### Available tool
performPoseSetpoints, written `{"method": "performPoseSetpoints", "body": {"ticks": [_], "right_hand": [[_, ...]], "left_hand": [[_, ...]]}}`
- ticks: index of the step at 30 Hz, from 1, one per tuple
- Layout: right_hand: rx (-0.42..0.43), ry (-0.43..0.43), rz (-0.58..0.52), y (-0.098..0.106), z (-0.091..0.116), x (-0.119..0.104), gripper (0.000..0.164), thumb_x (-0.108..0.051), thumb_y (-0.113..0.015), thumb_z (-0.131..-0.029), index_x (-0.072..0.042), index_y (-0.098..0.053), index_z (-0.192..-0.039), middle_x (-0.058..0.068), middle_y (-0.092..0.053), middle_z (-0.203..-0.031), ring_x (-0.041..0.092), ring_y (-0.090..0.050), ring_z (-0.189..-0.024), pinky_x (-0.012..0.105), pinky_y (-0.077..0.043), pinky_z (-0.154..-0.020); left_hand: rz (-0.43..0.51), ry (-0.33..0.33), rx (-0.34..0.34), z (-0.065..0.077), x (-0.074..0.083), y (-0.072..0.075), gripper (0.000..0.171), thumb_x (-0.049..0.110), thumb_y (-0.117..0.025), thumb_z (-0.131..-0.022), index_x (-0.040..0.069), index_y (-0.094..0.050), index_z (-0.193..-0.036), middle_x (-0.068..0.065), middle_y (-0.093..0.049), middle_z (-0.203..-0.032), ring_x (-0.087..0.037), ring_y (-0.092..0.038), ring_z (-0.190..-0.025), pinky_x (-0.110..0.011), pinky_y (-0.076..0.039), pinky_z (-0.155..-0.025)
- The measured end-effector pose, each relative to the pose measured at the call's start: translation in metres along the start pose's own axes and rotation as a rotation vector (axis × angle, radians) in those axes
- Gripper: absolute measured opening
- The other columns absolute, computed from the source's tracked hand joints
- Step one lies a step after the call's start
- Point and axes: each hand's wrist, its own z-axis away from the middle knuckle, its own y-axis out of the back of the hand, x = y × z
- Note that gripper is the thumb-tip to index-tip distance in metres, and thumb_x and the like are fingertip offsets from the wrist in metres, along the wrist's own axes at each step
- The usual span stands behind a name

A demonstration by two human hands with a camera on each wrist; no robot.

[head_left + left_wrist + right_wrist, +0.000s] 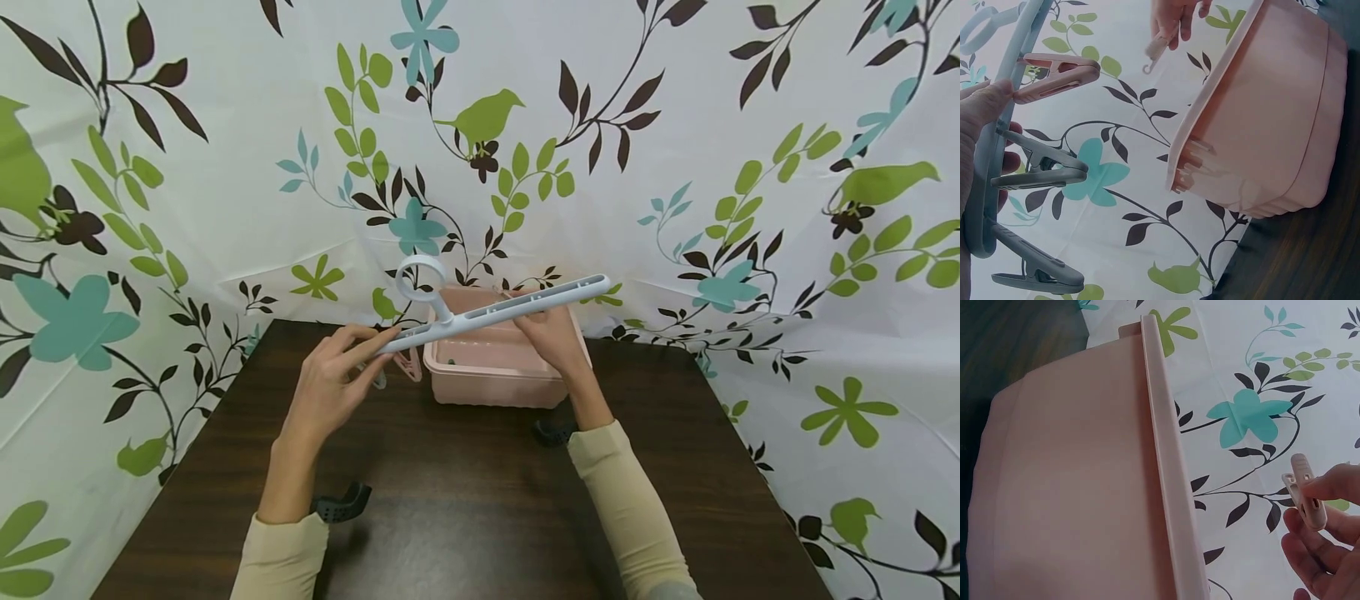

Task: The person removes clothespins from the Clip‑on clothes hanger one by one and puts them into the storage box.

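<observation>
My left hand (330, 383) grips one end of a pale blue plastic clip hanger (517, 310), held tilted in the air with its ring hook upward. In the left wrist view, a pink clip (1063, 76) and two grey-blue clips (1044, 164) hang from the hanger's bar near the fingers. Above the pink basket (495, 390), behind the bar, is my right hand (553, 337). Its thumb and fingers pinch a loose pale pink clip (1305, 494), seen best in the right wrist view. The hanger partly hides the basket and that hand.
The basket stands at the back of the dark wooden table (450, 483), close to a leaf-and-bird patterned sheet (247, 167). Small pink pieces (1191, 164) show at the basket's rim. Black straps (343, 502) sit at both wrists.
</observation>
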Motion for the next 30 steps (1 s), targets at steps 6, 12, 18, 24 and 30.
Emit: {"method": "performPoseSetpoints", "body": {"ticks": [6,12,18,24,30], "right_hand": [[0.005,0.046,0.051,-0.002,0.001,0.001,0.034,-0.027,-0.077,-0.102,-0.020,-0.076,-0.136,0.008,-0.075,-0.122,0.024,-0.064,-0.104,0.044,-0.054,-0.090],[0.020,0.045,0.068,-0.001,0.003,0.005,0.032,-0.029,-0.077,-0.101,-0.020,-0.077,-0.132,0.009,-0.072,-0.118,0.024,-0.059,-0.103,0.046,-0.051,-0.091],[0.028,0.074,0.063,0.000,0.004,0.004,0.022,-0.032,-0.078,-0.101,-0.013,-0.074,-0.111,0.010,-0.066,-0.105,0.024,-0.061,-0.104,0.053,-0.051,-0.101],[0.052,0.072,0.096,-0.001,0.005,0.003,0.025,-0.037,-0.075,-0.102,-0.013,-0.067,-0.103,0.009,-0.063,-0.101,0.025,-0.060,-0.109,0.059,-0.047,-0.109],[0.091,0.028,0.213,-0.002,0.011,-0.002,0.028,-0.042,-0.071,-0.104,-0.014,-0.069,-0.106,0.010,-0.070,-0.117,0.030,-0.063,-0.127,0.061,-0.048,-0.110]], "left_hand": [[-0.002,-0.005,-0.002,0.000,-0.001,0.000,0.061,-0.003,-0.089,-0.083,0.019,-0.075,-0.139,-0.008,-0.073,-0.114,-0.024,-0.063,-0.092,-0.037,-0.043,-0.072],[0.005,0.004,-0.007,0.000,-0.001,0.000,0.061,-0.003,-0.088,-0.084,0.019,-0.075,-0.139,-0.007,-0.073,-0.115,-0.023,-0.062,-0.092,-0.036,-0.043,-0.073],[0.006,0.021,-0.029,0.000,-0.001,0.000,0.067,-0.006,-0.089,-0.081,0.020,-0.074,-0.141,-0.008,-0.073,-0.116,-0.021,-0.060,-0.091,-0.036,-0.042,-0.072],[0.007,0.029,-0.040,0.002,-0.001,0.001,0.061,0.000,-0.087,-0.086,0.020,-0.074,-0.141,-0.007,-0.073,-0.117,-0.020,-0.059,-0.091,-0.035,-0.041,-0.073],[0.003,0.033,-0.044,0.002,-0.001,0.001,0.060,0.001,-0.087,-0.086,0.020,-0.073,-0.142,-0.007,-0.072,-0.117,-0.021,-0.059,-0.091,-0.035,-0.041,-0.073]]}}
